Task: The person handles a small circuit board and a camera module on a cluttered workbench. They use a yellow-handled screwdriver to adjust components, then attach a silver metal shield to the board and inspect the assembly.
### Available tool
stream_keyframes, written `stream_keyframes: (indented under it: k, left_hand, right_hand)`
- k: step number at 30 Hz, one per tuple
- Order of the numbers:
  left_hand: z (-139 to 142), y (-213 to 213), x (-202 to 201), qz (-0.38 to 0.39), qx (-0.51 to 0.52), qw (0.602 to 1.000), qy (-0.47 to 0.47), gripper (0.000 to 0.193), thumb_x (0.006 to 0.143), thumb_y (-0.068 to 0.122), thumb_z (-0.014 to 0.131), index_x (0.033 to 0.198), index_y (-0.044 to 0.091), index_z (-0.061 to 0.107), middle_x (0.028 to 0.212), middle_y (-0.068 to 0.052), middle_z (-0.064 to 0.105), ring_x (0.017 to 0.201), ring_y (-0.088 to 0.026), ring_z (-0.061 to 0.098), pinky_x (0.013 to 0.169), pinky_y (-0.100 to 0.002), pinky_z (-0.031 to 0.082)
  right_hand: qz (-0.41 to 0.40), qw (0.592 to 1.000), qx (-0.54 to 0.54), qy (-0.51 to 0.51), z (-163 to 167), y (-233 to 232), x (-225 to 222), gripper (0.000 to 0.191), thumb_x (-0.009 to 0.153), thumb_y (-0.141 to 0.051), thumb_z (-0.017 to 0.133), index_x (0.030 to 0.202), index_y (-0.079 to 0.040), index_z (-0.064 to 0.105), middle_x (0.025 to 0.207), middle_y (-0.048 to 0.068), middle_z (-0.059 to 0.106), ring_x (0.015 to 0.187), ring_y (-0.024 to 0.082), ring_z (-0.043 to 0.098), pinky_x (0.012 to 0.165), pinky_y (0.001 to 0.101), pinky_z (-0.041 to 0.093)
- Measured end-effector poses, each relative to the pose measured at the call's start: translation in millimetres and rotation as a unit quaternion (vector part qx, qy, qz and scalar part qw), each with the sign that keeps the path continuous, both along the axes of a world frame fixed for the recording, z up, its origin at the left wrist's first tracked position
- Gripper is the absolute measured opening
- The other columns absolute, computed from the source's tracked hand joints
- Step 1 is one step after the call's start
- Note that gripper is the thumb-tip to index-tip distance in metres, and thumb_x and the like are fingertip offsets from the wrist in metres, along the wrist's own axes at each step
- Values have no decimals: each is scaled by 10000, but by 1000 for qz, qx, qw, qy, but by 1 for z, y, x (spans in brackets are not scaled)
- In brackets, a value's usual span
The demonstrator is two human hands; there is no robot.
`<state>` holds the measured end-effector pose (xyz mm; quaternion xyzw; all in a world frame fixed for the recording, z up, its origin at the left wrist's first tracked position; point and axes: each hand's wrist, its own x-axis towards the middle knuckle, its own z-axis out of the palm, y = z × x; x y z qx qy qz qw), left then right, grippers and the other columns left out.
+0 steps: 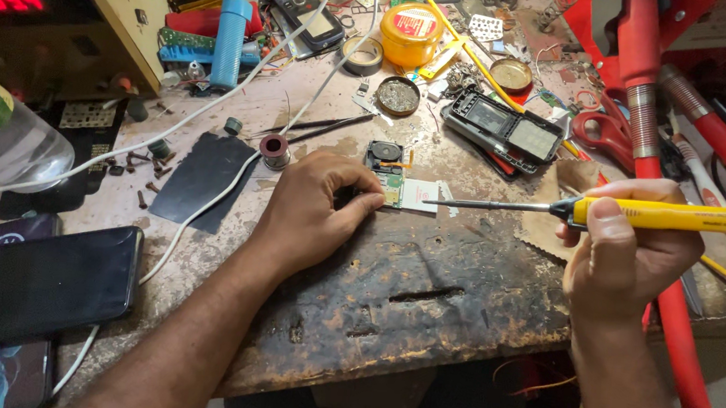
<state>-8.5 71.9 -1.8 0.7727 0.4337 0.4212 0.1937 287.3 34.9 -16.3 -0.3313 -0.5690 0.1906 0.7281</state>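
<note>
At the lower left of the frame, a dark smartphone [27, 287] lies flat on the worn counter [425, 299]. Mid-frame, the left hand [313, 213] pinches a small circuit board [390, 184] down against the counter. At right, the right hand [629, 252] is closed around a yellow soldering iron [646, 215], its tip just right of the board. Farther up sit an opened phone shell [503, 131] and a yellow tub [411, 33].

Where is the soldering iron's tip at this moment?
Mid-bench in the head view: the right hand holds the soldering iron, tip just right of the circuit board under the left hand.
</note>
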Motion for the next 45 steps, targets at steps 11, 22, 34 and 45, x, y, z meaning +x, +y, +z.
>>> stream_keyframes:
  k: [11, 22, 34, 45]
  left_hand:
    - [0, -2, -1, 18, 30, 999, 7, 82, 865, 180, 796, 866, 110, 754, 890, -48, 757, 909, -221, 696, 853, -383, 513]
    - [0, -15, 2, 41, 76, 995, 50, 76, 864, 193, 783, 873, 119, 767, 837, -53, 731, 859, -265, 665, 822, -432, 468]
    - [2, -17, 7, 60, 78, 991, 95, 99, 875, 225, 782, 836, 138, 757, 801, -25, 718, 829, -222, 661, 857, -425, 418]
    - [2, -20, 9, 67, 111, 985, 114, 104, 881, 225, 783, 855, 129, 752, 827, -25, 719, 868, -217, 656, 906, -433, 390]
  right_hand:
    - [-17, 999, -5, -27, 2, -2, -1, 304, 1090, -218, 692, 940, 24, 587, 721, 89, 591, 548, 130, 549, 528, 252, 465]
    - [-24, 998, -19, -63, 2, -4, -2, 284, 1086, -223, 711, 972, 14, 603, 737, 88, 633, 575, 123, 604, 558, 241, 515]
    - [-35, 994, -10, -101, 9, -4, -5, 274, 1033, -254, 707, 998, -4, 601, 791, 56, 618, 666, 101, 591, 655, 216, 495]
    - [53, 996, -9, -74, 16, 18, -5, 231, 977, -217, 673, 1007, -29, 542, 924, 85, 635, 822, 133, 624, 796, 248, 506]
